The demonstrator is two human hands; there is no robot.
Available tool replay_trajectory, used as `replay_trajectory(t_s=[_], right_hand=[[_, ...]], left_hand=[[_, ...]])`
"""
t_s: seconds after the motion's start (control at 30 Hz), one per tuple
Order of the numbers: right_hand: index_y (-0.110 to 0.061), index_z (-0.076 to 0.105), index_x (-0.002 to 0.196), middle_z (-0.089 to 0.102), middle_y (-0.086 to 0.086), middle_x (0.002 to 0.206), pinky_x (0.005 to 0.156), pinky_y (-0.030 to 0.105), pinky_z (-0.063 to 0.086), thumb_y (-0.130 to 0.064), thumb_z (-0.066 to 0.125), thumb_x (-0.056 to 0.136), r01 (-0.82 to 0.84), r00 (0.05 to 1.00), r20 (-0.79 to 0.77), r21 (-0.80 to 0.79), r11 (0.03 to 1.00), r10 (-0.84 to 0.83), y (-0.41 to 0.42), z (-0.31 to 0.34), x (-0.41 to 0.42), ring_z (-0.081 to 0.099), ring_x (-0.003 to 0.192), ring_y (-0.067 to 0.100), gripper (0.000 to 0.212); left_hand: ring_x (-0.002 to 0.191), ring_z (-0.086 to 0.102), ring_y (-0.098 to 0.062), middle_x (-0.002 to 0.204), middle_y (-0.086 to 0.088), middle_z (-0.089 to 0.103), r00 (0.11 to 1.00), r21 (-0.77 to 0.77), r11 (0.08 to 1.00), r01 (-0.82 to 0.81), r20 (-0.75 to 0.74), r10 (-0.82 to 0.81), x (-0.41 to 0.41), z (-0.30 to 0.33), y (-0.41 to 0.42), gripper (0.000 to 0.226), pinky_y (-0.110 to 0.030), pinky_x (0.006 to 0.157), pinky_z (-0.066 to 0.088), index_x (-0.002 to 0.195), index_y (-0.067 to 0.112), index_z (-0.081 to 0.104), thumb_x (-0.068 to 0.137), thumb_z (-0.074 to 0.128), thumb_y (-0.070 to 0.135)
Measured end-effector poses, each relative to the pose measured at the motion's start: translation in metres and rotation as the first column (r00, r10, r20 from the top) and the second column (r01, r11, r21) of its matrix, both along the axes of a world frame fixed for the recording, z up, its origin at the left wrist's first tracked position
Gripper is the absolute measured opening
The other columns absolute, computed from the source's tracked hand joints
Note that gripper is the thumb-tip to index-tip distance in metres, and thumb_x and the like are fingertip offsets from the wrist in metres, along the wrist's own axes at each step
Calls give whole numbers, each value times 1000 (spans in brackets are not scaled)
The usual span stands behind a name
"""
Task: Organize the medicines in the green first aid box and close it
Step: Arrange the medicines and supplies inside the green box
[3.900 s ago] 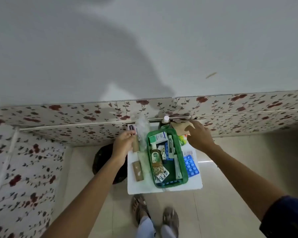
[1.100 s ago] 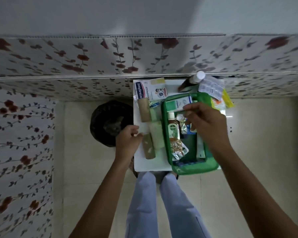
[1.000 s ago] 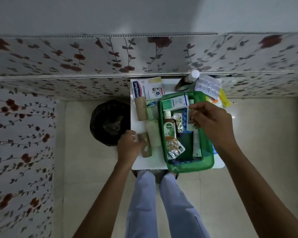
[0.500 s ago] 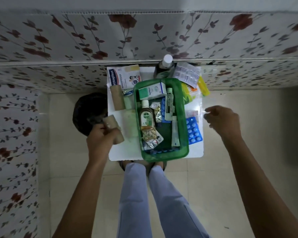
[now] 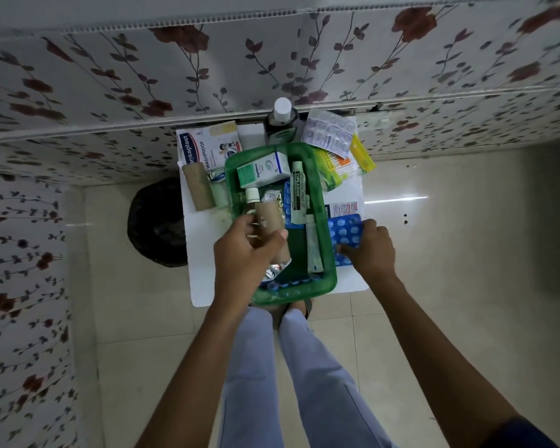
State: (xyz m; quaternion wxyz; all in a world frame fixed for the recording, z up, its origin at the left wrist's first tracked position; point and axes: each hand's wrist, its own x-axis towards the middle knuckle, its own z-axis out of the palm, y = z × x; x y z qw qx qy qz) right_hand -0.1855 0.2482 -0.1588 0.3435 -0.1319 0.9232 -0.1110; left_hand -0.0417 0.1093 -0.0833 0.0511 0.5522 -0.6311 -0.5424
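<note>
The green first aid box (image 5: 327, 253) sits open on a small white table (image 5: 204, 273). Inside lie a green and white carton (image 5: 262, 171), a white ointment tube (image 5: 298, 197), a small bottle (image 5: 252, 195) and foil strips. My left hand (image 5: 246, 253) holds a tan bandage roll (image 5: 270, 221) over the box's left half. My right hand (image 5: 370, 247) rests on a blue blister pack (image 5: 345, 232) just right of the box, fingers curled on its edge. A second tan roll (image 5: 198, 187) and a plaster packet (image 5: 204, 147) lie left of the box.
A dark bottle with a white cap (image 5: 282, 119), a silver pill strip (image 5: 328, 132) and yellow-green packets (image 5: 337, 168) lie at the table's far end against the floral wall. A black round bin (image 5: 157, 221) stands on the floor to the left. My legs (image 5: 272, 367) are below.
My left hand has carried the tan roll from the table's left edge to over the box. My right hand moved down onto the blue blister pack.
</note>
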Motion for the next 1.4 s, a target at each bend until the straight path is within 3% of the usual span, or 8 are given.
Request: replay_trajectory(t_s=[0.2,0.43,0.63,0.73,0.83,1.03,1.13,1.4], right_hand=[[-5,59,111,67,14,110,74,28,41,-23,63,84,136,976,184,-82,987,-119,10,9,-14,61,94,28,33],[-9,58,113,67,12,111,79,33,49,-12,62,83,370,922,205,-225,901,-328,17,40,-19,63,97,29,30],[-7,52,114,54,-4,94,52,10,34,-11,64,83,-83,963,-267,-422,903,-37,-11,139,-17,50,82,14,34],[-9,50,116,58,3,94,59,20,33,-9,64,82,-371,929,-152,-376,849,339,-46,146,-8,52,84,21,38],[-11,46,121,64,20,104,73,33,46,-9,59,83,-697,701,-42,-251,672,712,-80,120,5,59,96,36,40],[-10,49,128,54,17,126,88,37,44,-11,45,92,-902,421,167,-28,431,891,-105,67,23,48,117,33,36],[-6,58,117,53,18,121,87,35,43,-14,47,91,-885,458,86,-48,463,885,-97,64,22,51,112,32,29],[-7,41,129,61,23,115,74,33,41,-7,56,84,-470,883,-119,-261,843,455,-77,85,14,57,103,39,48]], left_hand=[[85,67,-20,94,1,70,984,27,989,-144,-106,146,15,5,-14,36,-42,78,56,92,32,62,61,71,49],[78,64,-10,88,5,68,944,108,960,-260,-180,276,22,9,-19,25,-35,75,54,87,29,63,65,72,36],[83,63,-11,95,0,67,893,119,916,-383,-205,400,37,12,-22,26,-38,80,54,99,18,64,74,70,25],[87,62,-15,95,-3,67,854,110,883,-457,-222,470,47,14,-25,17,-37,80,53,96,19,64,79,69,19],[90,62,-17,97,-5,67,840,111,867,-485,-217,497,57,14,-28,17,-33,77,52,97,18,63,81,68,18],[92,63,-17,100,-4,67,850,97,870,-483,-186,493,68,11,-26,23,-32,76,51,102,16,64,80,69,20],[90,62,-17,98,-5,67,853,110,872,-477,-180,489,71,8,-25,21,-35,80,52,100,16,64,80,69,21],[89,61,-19,99,-7,67,867,132,885,-446,-184,464,62,9,-30,34,-45,84,53,100,14,65,71,69,29]])
